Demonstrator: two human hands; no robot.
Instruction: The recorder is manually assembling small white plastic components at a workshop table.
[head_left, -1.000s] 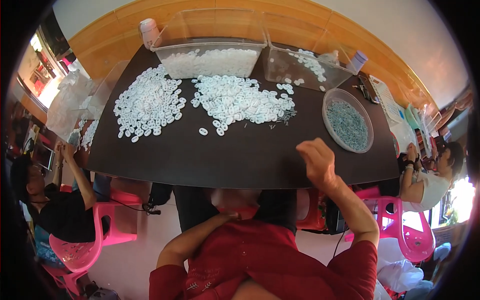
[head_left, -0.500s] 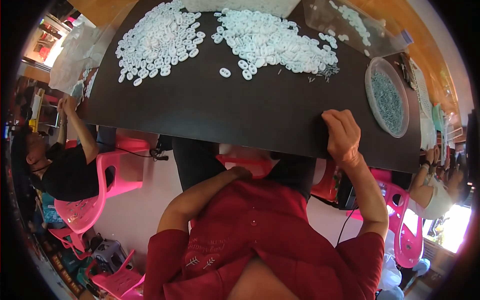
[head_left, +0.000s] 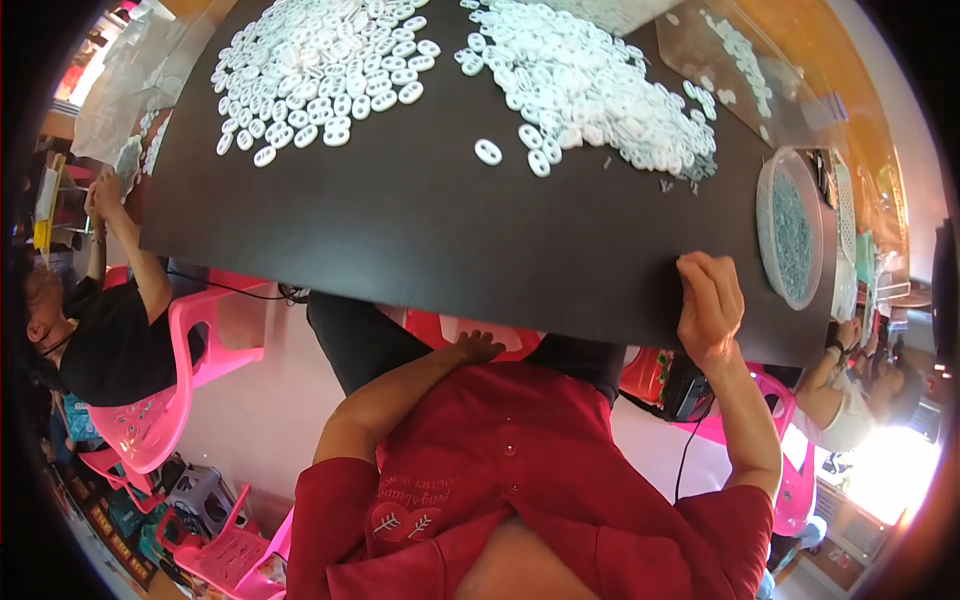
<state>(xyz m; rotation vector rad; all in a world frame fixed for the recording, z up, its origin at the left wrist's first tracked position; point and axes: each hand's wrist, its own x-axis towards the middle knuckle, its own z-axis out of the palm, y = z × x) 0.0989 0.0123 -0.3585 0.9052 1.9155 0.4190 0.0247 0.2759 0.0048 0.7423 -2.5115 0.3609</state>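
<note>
My left hand lies at my lap near the table's front edge, its fingers spread and holding nothing. At the right part of the dark table, my right hand rests at the front edge with its fingers curled in. The inside of that hand is hidden. Beyond it is a pile of small white oval pieces with two holes. One such oval piece lies apart from the pile. Nearest to my right hand stands a clear round tub of small grey pins.
A second heap of white ovals lies at the far left. Loose grey pins sit beside the right pile. A clear plastic box stands at the back right. A co-worker sits on a pink chair at the left; another person is at the right.
My view has tilted, so the table's contents sit differently in it. My left hand's fingers now show spread apart. My right hand stays curled at the table edge.
</note>
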